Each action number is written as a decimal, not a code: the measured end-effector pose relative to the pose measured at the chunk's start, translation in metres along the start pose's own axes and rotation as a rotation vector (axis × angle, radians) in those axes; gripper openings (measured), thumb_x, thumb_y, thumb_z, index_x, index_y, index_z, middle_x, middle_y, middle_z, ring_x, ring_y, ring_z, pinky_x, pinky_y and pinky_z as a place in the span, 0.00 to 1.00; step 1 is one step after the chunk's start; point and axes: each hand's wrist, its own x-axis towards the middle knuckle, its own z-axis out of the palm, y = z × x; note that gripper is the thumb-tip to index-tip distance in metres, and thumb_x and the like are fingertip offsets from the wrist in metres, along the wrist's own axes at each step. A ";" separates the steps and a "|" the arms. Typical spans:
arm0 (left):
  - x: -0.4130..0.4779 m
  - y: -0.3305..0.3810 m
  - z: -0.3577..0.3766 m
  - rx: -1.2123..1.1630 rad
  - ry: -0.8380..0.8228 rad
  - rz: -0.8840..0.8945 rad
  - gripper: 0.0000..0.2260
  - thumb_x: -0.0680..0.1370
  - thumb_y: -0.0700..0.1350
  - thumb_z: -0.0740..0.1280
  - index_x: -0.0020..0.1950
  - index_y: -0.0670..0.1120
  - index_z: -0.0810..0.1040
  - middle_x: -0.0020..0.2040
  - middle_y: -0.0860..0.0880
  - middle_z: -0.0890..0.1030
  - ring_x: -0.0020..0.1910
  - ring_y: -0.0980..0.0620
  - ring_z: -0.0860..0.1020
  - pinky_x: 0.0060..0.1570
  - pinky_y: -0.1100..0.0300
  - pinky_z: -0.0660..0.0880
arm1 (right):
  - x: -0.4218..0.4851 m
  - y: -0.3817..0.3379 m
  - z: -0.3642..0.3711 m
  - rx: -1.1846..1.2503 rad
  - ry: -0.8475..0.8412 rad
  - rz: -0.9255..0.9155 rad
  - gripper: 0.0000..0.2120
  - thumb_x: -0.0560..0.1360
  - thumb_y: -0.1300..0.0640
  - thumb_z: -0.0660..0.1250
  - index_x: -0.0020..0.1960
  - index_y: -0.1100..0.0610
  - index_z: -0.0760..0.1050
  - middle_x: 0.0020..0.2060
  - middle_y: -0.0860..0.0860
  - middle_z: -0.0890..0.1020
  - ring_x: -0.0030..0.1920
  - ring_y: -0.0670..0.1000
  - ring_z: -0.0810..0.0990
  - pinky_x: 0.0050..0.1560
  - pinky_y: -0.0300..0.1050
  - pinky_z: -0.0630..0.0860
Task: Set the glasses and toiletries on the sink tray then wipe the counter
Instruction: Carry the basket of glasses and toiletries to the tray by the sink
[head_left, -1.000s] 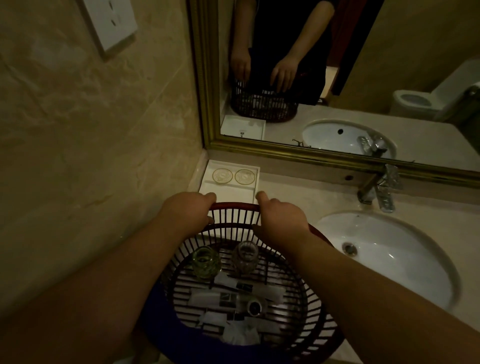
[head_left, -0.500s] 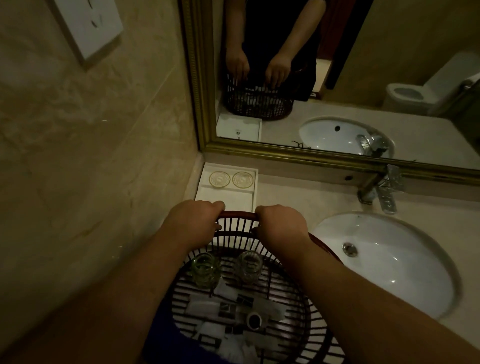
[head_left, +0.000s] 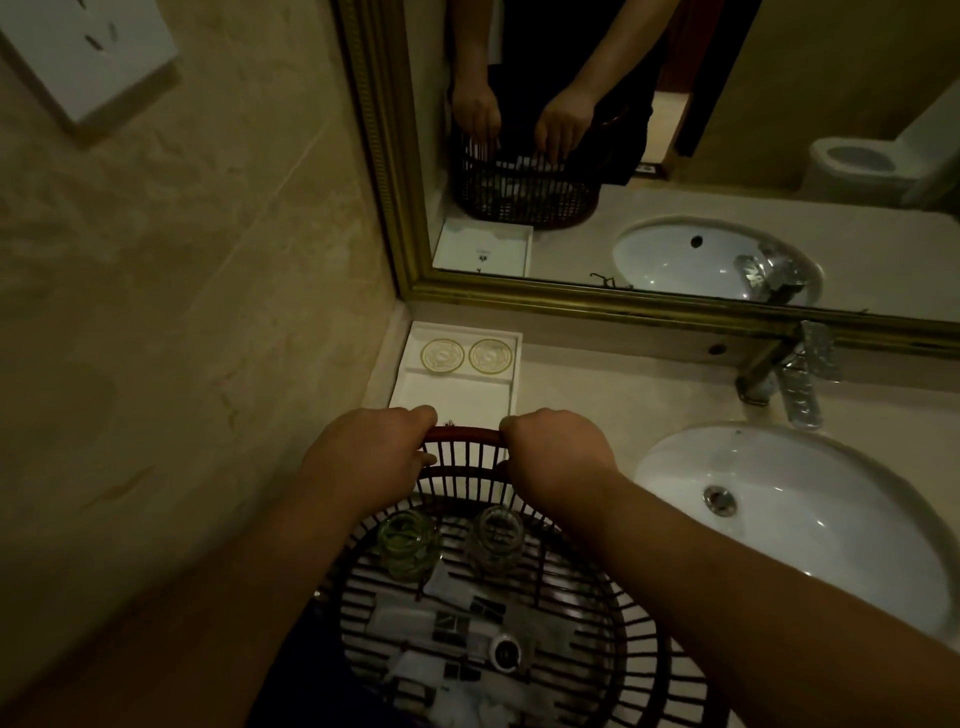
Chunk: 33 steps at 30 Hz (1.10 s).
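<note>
My left hand (head_left: 371, 449) and my right hand (head_left: 558, 452) both grip the far rim of a dark slatted basket (head_left: 613, 623) at the counter's front. Inside it stand two glasses, a greenish one (head_left: 408, 543) on the left and a clear one (head_left: 498, 535) on the right, above several packaged toiletries (head_left: 457, 629). Just beyond my hands lies the white sink tray (head_left: 457, 395) in the counter's left corner, with two round coasters (head_left: 465, 356) at its far end.
A white oval sink (head_left: 810, 525) sits to the right, with a chrome faucet (head_left: 784, 374) behind it. A gold-framed mirror (head_left: 675, 312) runs along the back and reflects my hands and the basket. A tiled wall (head_left: 182, 312) closes the left side.
The basket has come a little nearer to the tray with both hands still on its rim, and my view has tilted slightly downward.
</note>
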 end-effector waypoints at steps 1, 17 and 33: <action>0.000 0.001 -0.001 -0.002 -0.002 -0.004 0.11 0.76 0.56 0.71 0.50 0.53 0.71 0.41 0.52 0.80 0.37 0.48 0.78 0.32 0.57 0.68 | 0.000 0.001 -0.001 0.004 0.006 -0.014 0.07 0.76 0.52 0.70 0.53 0.50 0.79 0.39 0.50 0.80 0.36 0.54 0.76 0.35 0.45 0.69; -0.006 -0.003 -0.001 -0.019 -0.010 0.024 0.13 0.76 0.55 0.71 0.49 0.52 0.69 0.41 0.51 0.80 0.37 0.47 0.79 0.31 0.58 0.65 | -0.007 -0.005 0.005 0.029 0.046 0.016 0.07 0.76 0.51 0.70 0.53 0.50 0.76 0.40 0.49 0.81 0.41 0.56 0.81 0.34 0.45 0.66; -0.007 0.000 0.008 0.018 0.083 0.029 0.13 0.75 0.53 0.72 0.49 0.50 0.71 0.40 0.49 0.80 0.37 0.45 0.79 0.31 0.57 0.66 | -0.014 -0.008 0.014 -0.026 0.149 0.073 0.14 0.74 0.46 0.72 0.54 0.50 0.74 0.32 0.45 0.70 0.33 0.53 0.71 0.32 0.45 0.69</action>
